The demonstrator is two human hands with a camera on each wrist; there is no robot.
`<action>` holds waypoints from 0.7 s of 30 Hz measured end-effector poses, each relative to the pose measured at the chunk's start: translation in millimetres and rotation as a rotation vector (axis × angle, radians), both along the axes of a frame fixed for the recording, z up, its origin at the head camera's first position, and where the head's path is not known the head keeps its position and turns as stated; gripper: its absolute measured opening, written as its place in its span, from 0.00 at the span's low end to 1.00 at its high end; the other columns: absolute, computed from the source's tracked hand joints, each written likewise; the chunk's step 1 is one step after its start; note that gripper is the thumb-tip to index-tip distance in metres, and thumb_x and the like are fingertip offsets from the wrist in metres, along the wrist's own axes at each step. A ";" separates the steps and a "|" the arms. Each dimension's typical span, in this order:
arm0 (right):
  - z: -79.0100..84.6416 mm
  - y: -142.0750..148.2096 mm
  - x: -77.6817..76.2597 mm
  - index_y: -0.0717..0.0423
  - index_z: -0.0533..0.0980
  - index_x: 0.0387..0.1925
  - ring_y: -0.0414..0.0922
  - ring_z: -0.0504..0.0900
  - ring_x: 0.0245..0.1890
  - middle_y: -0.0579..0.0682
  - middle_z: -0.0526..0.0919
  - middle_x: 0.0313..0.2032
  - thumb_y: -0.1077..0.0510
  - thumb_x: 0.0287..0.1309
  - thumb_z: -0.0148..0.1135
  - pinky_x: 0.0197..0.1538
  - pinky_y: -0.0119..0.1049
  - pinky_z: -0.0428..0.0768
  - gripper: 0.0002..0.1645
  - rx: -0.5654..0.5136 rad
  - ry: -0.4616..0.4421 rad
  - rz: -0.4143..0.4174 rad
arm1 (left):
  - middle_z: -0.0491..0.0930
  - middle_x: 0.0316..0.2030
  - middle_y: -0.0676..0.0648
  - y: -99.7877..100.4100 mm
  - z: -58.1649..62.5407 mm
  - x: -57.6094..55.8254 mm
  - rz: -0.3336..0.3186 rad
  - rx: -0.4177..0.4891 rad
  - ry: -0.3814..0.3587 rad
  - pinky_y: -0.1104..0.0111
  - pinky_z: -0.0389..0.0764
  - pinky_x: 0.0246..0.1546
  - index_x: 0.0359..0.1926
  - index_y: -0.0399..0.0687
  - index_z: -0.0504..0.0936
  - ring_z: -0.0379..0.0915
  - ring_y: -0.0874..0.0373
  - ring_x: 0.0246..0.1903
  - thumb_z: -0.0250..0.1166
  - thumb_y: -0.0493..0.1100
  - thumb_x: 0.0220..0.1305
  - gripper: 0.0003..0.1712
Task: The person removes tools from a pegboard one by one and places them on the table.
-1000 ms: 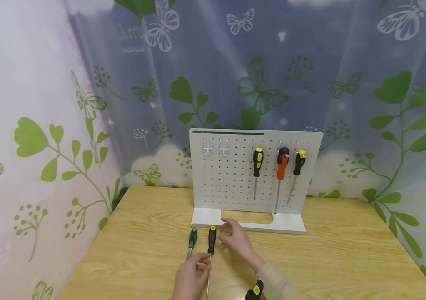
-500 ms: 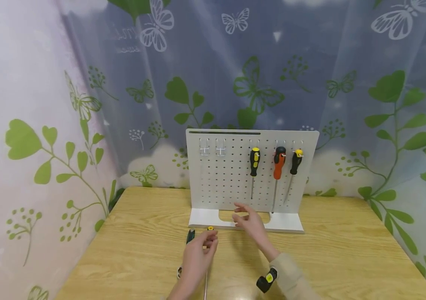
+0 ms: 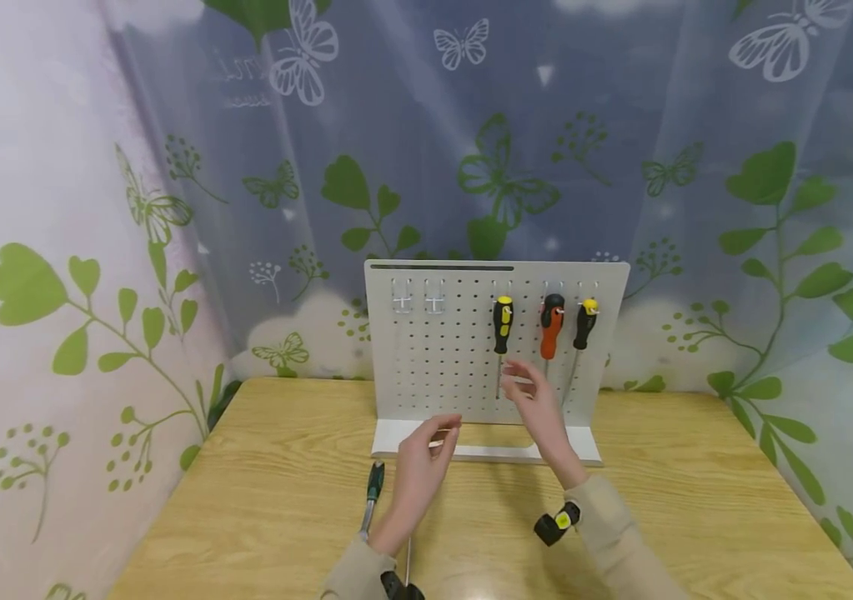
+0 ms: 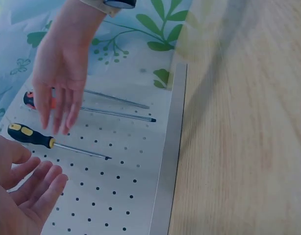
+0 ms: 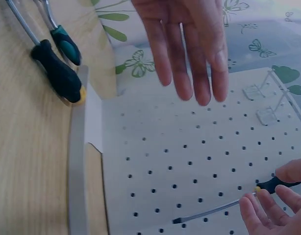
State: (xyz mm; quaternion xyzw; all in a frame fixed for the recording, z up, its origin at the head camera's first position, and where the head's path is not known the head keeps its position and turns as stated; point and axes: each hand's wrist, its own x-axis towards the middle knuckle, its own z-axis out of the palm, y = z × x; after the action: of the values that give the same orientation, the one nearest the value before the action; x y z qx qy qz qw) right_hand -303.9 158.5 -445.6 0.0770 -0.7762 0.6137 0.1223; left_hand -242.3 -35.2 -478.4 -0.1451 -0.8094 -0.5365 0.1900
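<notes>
My left hand (image 3: 426, 457) is raised before the lower left of the white pegboard (image 3: 441, 367), fingers loosely bent and holding nothing. My right hand (image 3: 539, 410) hovers before the board, also holding nothing, its fingertips near the shaft of a hanging black-and-yellow screwdriver (image 3: 502, 325). To the right hang an orange-and-black screwdriver (image 3: 551, 331) and a black screwdriver with a yellow end (image 3: 585, 325). On the table lies a green-and-black screwdriver (image 3: 375, 482). Beside it, a black-handled screwdriver (image 5: 57, 72) shows in the right wrist view; in the head view my left arm hides its handle.
Two clear hooks (image 3: 418, 297) sit at the board's upper left. The board's white base (image 3: 388, 437) stands on the wooden table (image 3: 291, 433). Behind hangs a curtain (image 3: 396, 108) printed with leaves and butterflies.
Both hands have moved up, away from the screwdrivers on the table and towards the pegboard. My left hand no longer touches the black-handled screwdriver. The head view has shifted slightly.
</notes>
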 end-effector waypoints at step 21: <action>38.3 8.1 -23.7 0.60 0.67 0.70 0.62 0.76 0.62 0.63 0.75 0.64 0.58 0.73 0.58 0.68 0.57 0.72 0.28 0.007 0.142 -0.049 | 0.83 0.55 0.43 41.4 10.0 -75.8 -0.059 0.079 -0.068 0.66 0.84 0.54 0.60 0.39 0.79 0.81 0.49 0.54 0.58 0.38 0.76 0.16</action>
State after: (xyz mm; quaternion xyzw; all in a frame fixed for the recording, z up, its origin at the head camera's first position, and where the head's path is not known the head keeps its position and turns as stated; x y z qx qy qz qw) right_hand -327.6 166.5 -407.2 0.1018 -0.7695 0.6007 0.1914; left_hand -318.0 6.2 -468.4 -0.1428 -0.7890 -0.5778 0.1521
